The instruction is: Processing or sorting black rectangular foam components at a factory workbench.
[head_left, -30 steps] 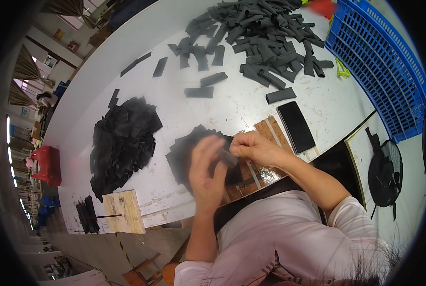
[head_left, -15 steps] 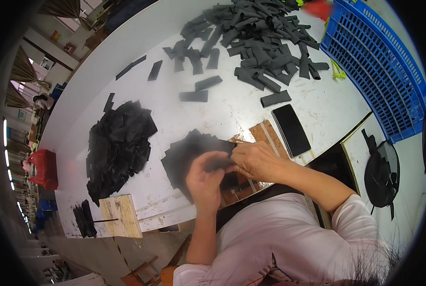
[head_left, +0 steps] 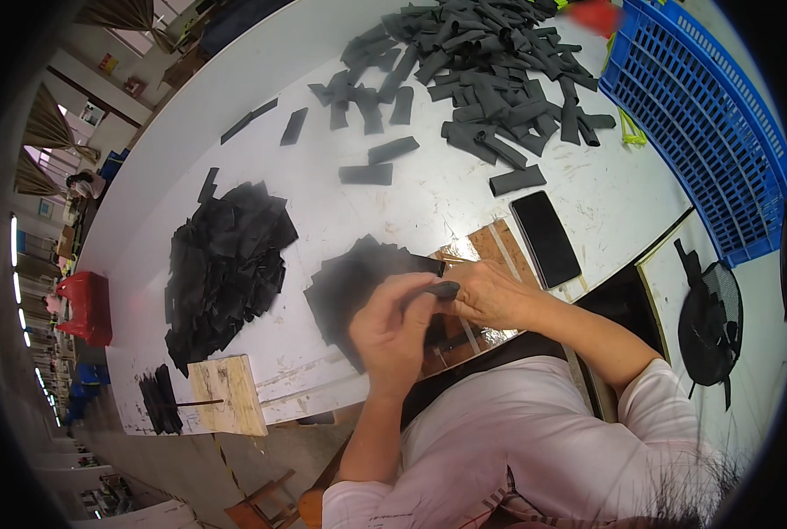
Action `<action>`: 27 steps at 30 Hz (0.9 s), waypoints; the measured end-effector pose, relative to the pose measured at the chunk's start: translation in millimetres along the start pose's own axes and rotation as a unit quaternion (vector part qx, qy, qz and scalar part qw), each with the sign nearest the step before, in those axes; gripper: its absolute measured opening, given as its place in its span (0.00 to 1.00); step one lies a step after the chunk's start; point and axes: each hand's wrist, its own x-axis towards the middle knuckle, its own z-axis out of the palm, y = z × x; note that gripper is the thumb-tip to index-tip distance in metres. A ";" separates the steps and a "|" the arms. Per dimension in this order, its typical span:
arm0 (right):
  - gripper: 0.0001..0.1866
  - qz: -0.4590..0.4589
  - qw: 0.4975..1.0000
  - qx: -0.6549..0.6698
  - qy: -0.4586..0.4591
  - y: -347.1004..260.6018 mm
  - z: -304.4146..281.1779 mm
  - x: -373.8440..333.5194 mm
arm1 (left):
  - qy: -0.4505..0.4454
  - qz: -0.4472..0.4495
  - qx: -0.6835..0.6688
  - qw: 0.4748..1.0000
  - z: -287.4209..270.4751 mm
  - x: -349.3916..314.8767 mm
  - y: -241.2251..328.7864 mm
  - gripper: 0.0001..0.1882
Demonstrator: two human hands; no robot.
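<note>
Cloth piece: the dark piece (head_left: pixel 447 289) is sitting between the two hands, above the near part of the table (head_left: pixel 438 198).
Long axis: it is running roughly left to right, its right end poking out toward the right hand.
Left hand: the left hand (head_left: pixel 392 328) is curling thumb and fingers around the piece's left part, grasping it.
Right hand: the right hand (head_left: pixel 492 295) is bending its fingers in close at the right end; whether they are pinching it I cannot tell.
Nearer hand: both are crowding the piece, the left covering more of it.
Black stack: flat pieces (head_left: pixel 336 286) are lying just beyond and left of the left hand.
Phone: it (head_left: pixel 545 238) is lying beyond the right hand, to the right.
</note>
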 end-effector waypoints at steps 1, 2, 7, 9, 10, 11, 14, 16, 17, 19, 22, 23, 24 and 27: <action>0.16 -0.004 1.000 0.001 -0.005 -2.6 -2.8 1.8 | 0.018 0.011 -0.077 0.997 -1.8 -0.9 -0.1 0.10; 0.16 -0.004 1.000 0.001 -0.006 -5.7 -6.8 3.4 | 0.008 0.016 -0.080 0.997 -3.6 -1.5 2.3 0.08; 0.14 -0.065 0.993 -0.098 -0.026 -29.6 -26.6 11.2 | 0.099 0.031 -0.270 0.957 -16.8 -5.4 -1.3 0.08; 0.17 -0.039 0.997 -0.070 -0.009 -14.7 -1.6 6.9 | 0.118 -0.010 -0.259 0.959 -21.5 -7.4 -6.4 0.08; 0.19 -0.017 0.999 -0.044 0.005 -10.8 4.7 8.2 | 0.116 -0.023 -0.277 0.953 -18.8 -8.6 -16.9 0.08; 0.19 -0.016 0.999 -0.043 0.003 -8.0 5.2 7.6 | 0.118 -0.024 -0.278 0.953 -20.2 -9.6 -20.8 0.08; 0.20 -0.016 0.997 -0.070 0.018 -12.6 1.9 2.8 | 0.144 0.013 -0.167 0.975 -19.0 -11.0 -16.3 0.07; 0.20 -0.044 0.993 -0.098 -0.056 -17.8 -10.7 9.8 | 0.178 -0.003 -0.102 0.979 -24.0 -16.6 -19.9 0.06; 0.21 -0.065 0.997 -0.038 -0.035 -23.0 -21.3 17.1 | 0.212 -0.008 -0.036 0.977 -25.7 -20.0 -22.9 0.06; 0.27 -0.118 0.985 0.118 -0.046 -26.4 -53.5 46.2 | 0.194 -0.066 0.109 0.973 -22.9 -37.6 -34.4 0.08; 0.28 0.056 0.982 0.113 0.143 -10.4 -59.4 52.8 | 0.066 -0.014 0.346 0.936 -22.0 -64.6 -61.2 0.18; 0.26 0.042 0.975 0.022 0.217 0.6 -51.9 51.0 | 0.038 0.022 0.411 0.910 -17.2 -69.3 -65.4 0.20; 0.25 0.084 0.975 0.070 0.194 0.8 -40.8 39.5 | 0.017 0.026 0.449 0.893 -14.5 -71.1 -71.3 0.22; 0.20 0.180 0.966 0.166 0.085 -10.0 -11.9 -8.2 | -0.002 0.011 0.515 0.857 -5.9 -76.3 -89.9 0.20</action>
